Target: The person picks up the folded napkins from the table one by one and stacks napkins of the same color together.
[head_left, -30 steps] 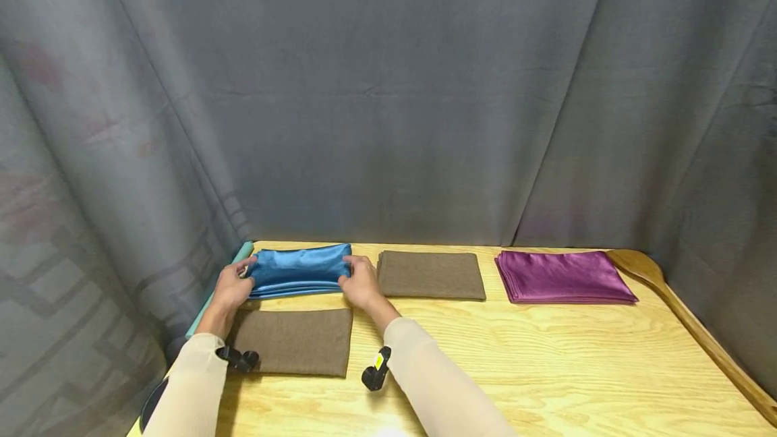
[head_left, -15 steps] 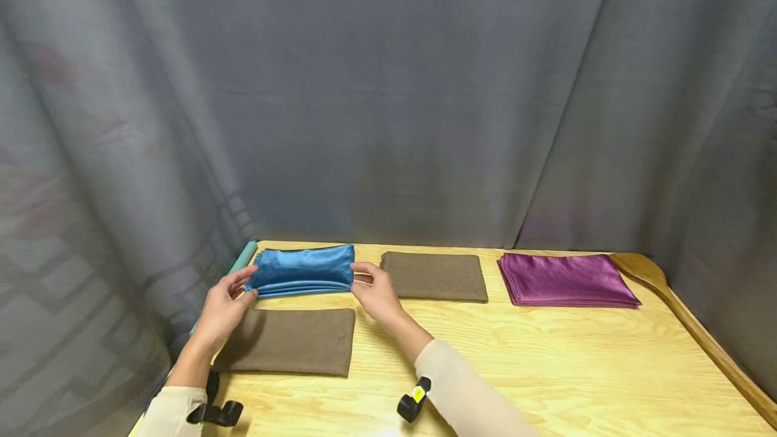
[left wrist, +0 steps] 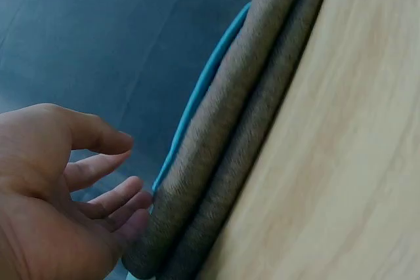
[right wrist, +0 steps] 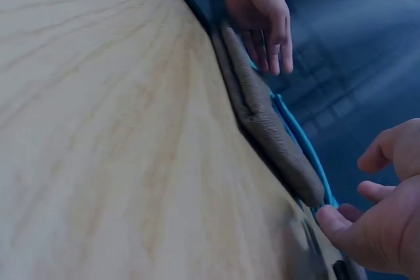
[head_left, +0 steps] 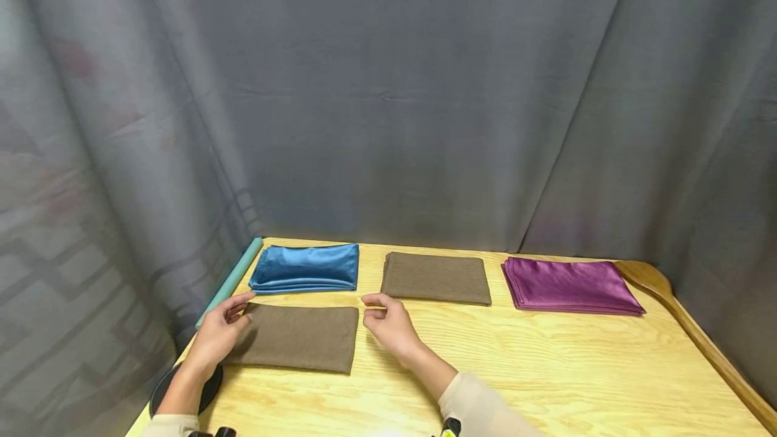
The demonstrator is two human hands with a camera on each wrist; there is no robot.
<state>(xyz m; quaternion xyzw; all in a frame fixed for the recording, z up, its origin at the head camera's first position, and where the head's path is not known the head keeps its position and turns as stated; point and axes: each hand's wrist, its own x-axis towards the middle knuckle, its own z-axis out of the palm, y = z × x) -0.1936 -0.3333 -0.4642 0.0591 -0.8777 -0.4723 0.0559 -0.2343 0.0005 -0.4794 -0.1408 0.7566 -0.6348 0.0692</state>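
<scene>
A brown folded cloth (head_left: 297,337) lies at the front left of the table. At its left end is my left hand (head_left: 220,332), fingers loosely bent and holding nothing; in the left wrist view the fingertips (left wrist: 134,224) are right by the folded edge. Just off the cloth's right end, my right hand (head_left: 391,326) hovers with relaxed fingers and nothing between them. Behind the brown cloth lies a shiny blue folded cloth (head_left: 305,267), flat and free of both hands.
Farther right lie a second brown folded cloth (head_left: 436,278) and a purple satin folded cloth (head_left: 570,285). A long wooden spoon (head_left: 698,329) runs along the right edge. A teal roll (head_left: 233,278) lines the left edge, near a dark round object (head_left: 209,390). Grey curtain (head_left: 388,100) hangs behind.
Both hands have let go of the blue cloth and drawn back toward the front, down to the two ends of the nearer brown cloth. The blue cloth now lies flatter.
</scene>
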